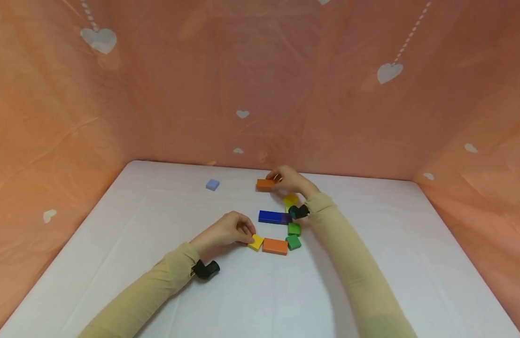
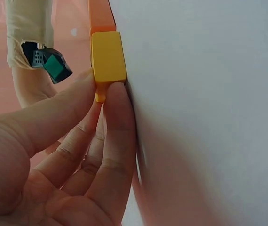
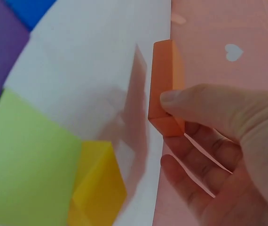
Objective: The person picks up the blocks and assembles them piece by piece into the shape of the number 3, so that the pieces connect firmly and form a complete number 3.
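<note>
My left hand (image 1: 231, 229) pinches a small yellow block (image 2: 108, 56) between thumb and finger, at the left end of a row on the table. Against that block's right side lies an orange rectangular block (image 1: 275, 246). Farther back, my right hand (image 1: 291, 180) holds a second orange block (image 3: 163, 84) by one end, thumb on its face. This block casts a shadow on the cloth beside it. Closest to the right hand is another yellow block (image 3: 101, 183), touching a lime green block (image 3: 30, 160). The right sleeve partly covers these two in the head view.
A blue block (image 1: 270, 217) meets a purple block (image 1: 285, 218) in the middle row. Two green blocks, one (image 1: 294, 229) behind the other (image 1: 293, 242), stand along the right side. A pale blue block (image 1: 212, 184) lies apart at the back left. An orange curtain (image 1: 260, 84) borders the table.
</note>
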Tool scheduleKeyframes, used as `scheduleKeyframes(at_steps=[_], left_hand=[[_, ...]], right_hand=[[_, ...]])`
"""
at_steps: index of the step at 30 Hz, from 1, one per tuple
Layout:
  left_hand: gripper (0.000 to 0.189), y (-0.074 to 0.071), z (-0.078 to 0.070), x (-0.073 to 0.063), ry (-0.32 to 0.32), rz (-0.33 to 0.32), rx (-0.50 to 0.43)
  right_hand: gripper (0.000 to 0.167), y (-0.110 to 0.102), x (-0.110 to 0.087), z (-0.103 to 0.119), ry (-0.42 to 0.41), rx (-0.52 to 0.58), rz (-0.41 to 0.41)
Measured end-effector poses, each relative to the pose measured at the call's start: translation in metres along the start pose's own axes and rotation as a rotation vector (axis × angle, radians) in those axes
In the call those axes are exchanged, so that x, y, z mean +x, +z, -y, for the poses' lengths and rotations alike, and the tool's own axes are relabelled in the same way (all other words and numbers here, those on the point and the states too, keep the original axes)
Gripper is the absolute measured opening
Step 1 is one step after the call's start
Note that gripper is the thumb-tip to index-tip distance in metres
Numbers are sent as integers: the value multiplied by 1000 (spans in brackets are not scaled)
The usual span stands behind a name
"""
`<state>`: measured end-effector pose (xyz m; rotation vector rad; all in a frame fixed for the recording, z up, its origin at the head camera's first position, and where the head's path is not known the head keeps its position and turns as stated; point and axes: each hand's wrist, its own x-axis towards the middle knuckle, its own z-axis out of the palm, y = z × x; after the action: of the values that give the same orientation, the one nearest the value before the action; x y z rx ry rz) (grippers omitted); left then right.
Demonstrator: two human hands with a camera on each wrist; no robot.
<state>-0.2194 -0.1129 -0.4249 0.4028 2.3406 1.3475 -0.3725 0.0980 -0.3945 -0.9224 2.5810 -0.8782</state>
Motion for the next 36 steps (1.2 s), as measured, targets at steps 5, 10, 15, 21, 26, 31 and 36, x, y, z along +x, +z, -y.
scheduleKeyframes(at_steps=[5,10,15,21,26,31,36], left_hand=[[11,1,1,1,10,0,0],[12,0,1,1,-12,-2,-6],[11,-1,-1,0,-14,-7,-2],[10,-1,0,-1,11,7,-25],[10,-2,0,0,24,5,-2],[10,-2,0,0,14,2,2],[11,0,0,0,1,6,-21]], right_hand=[[33,-2,-8,-3,6,-3,-5],[33,-3,-15,-6,32,7,-3],[34,-3,-20,-9,32,19,-7],[32,-3,-26,-13,45,11,-6],[33,0,-27,-16,100,21,-8],[32,1,-28,-17,132,41,-10],[32,1,-30,-16,129,53,-9]])
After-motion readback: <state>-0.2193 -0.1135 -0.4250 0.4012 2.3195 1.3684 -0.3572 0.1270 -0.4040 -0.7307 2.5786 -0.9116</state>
